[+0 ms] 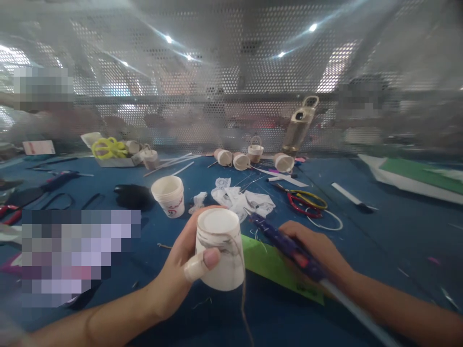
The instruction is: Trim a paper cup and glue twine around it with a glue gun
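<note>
My left hand [186,255] is wrapped around a white paper cup [222,274] turned upside down, its thumb wearing a bandage and pressed on the cup's side. A strand of twine [243,303] runs around the cup near its base and hangs down past the front. In my right hand [311,246] is a dark blue hot glue gun [285,238], with a glue stick [358,308] trailing from its rear. Its nozzle points toward the upper right of the cup, apparently apart from it. A bright green strip [267,262] lies beneath, partly hidden by the glue gun.
Stacked paper cups [170,195] stand left, near crumpled white paper [242,200]. Scissors [307,202] lie right. Small twine-wrapped baskets [255,152] and a bottle [300,125] are by the perforated screen [224,86]. Another glue gun [60,182] lies far left; green sheets [423,176] lie far right.
</note>
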Available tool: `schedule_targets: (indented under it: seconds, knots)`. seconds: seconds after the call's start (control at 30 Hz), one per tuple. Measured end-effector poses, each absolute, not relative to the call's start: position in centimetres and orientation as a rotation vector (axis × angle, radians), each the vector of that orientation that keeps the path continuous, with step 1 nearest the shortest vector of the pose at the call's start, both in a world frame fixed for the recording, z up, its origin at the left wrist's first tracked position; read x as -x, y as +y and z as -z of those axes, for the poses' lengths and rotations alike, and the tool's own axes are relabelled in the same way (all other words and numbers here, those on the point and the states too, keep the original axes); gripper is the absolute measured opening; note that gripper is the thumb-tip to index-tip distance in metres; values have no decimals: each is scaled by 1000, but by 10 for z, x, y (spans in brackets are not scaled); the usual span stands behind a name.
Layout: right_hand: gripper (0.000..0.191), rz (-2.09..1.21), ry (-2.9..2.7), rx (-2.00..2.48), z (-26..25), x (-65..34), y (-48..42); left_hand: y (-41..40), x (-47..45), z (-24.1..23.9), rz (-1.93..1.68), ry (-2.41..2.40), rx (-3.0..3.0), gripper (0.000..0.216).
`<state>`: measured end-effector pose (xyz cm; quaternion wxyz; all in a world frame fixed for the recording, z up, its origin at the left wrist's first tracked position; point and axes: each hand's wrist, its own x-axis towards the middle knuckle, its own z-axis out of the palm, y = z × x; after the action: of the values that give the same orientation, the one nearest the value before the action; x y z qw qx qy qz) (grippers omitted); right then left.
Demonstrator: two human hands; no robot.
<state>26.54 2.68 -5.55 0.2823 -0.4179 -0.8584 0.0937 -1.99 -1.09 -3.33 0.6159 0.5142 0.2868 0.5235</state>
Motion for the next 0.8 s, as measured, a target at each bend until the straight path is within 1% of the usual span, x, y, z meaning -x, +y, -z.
schedule_targets:
  seconds: [0.13, 0.3, 0.47, 0.63, 0.7, 0.8]
  knots:
    - [6, -312, -2172, 1036, 42, -266, 13, -10, 19, 33, -1105, 662, -1177, 57]
    - [18, -400, -2064, 889, 31, -261, -3, -10, 19, 30, -1033, 672, -1155, 49]
    - [12, -459, -2144, 762, 27, -259, -1, -10, 17, 29, -985, 701, -1138, 53]
    - [8, -506, -2150, 704, 30, -265, 2, -8, 13, 26, -973, 728, -1133, 51]
    - [6, -483, -2168, 699, 30, -267, 1, -7, 13, 25, -959, 754, -1125, 52]
    - [7, -444, -2225, 757, 27, -271, 1, -6, 13, 26, -928, 745, -1162, 50]
